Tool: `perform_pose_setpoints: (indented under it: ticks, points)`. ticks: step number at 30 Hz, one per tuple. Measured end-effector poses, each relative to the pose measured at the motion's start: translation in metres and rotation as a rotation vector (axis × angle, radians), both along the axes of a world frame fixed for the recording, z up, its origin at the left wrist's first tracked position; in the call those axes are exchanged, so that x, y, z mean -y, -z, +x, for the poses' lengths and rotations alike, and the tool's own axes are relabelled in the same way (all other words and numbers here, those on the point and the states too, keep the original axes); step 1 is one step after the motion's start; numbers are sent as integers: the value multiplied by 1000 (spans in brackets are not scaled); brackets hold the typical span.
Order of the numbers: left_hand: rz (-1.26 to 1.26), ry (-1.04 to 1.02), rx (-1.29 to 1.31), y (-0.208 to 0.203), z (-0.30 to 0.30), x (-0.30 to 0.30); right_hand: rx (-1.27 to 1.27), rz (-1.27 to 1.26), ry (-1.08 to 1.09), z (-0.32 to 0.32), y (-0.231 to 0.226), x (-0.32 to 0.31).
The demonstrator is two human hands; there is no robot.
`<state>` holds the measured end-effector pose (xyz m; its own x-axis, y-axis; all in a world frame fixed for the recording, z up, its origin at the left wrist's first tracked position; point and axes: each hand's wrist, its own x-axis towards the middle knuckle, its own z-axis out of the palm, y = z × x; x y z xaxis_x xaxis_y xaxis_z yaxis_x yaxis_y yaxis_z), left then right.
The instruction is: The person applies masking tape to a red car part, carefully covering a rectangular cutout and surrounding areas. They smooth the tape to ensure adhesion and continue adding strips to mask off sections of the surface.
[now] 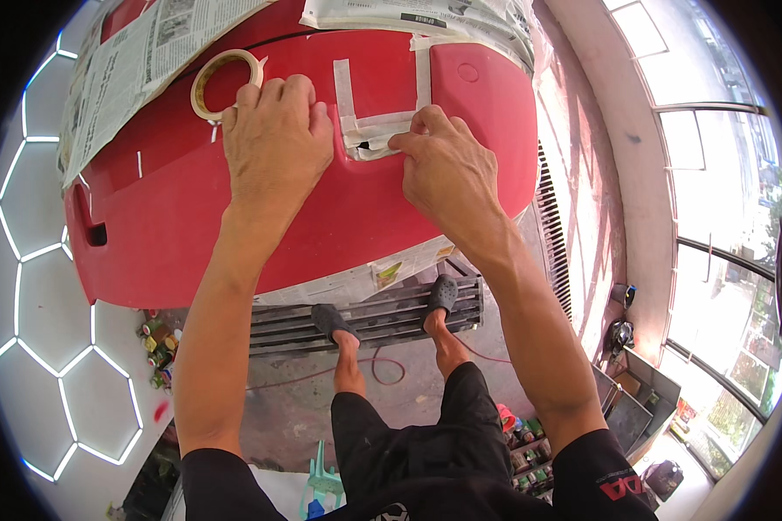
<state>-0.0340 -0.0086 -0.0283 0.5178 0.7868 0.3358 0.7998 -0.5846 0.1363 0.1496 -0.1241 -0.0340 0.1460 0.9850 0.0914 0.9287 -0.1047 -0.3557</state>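
My left hand (278, 126) is closed, its fingers curled over the near edge of a roll of masking tape (202, 94). It is above a red car body panel (339, 234). To its right, pale masking tape strips (346, 87) frame a recessed red area on three sides. At the lower right of that frame, my right hand (447, 156) pinches a strip of masking tape (374, 139) between thumb and forefinger. A small dark opening (364, 146) shows through the tape beside these fingertips. The fingertips of my left hand are partly hidden.
Newspaper sheets (139, 74) cover the panel's upper parts. My feet stand on a slatted dark bench (382, 321). A hose (389, 373) lies on the floor. Cans (530, 456) stand at the lower right, near a green plastic stool (323, 473). Large windows (712, 174) line the right side.
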Motion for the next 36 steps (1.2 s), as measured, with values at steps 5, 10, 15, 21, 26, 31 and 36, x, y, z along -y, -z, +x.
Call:
perform_pose_setpoints:
  ticks: [5, 10, 15, 21, 26, 31, 36]
  points:
    - [49, -141, 13, 7, -37, -20, 47, 45, -72, -3, 1, 2]
    - [16, -77, 49, 10, -43, -30, 27, 59, -40, -6, 3, 2]
    - [35, -116, 25, 21, -48, -48, -213, 108, 103, -9, -18, 6]
    - [42, 55, 273, 13, -63, -31, -623, -8, 119, -21, -66, -4]
    - [-288, 272, 664, -19, -43, 34, -836, 18, 33, -21, -77, -24]
    - [-484, 371, 922, -44, -31, 59, -746, 71, -53, -12, -101, -30]
    - [-724, 168, 508, -79, -26, 22, -387, 540, -216, -20, -105, -23]
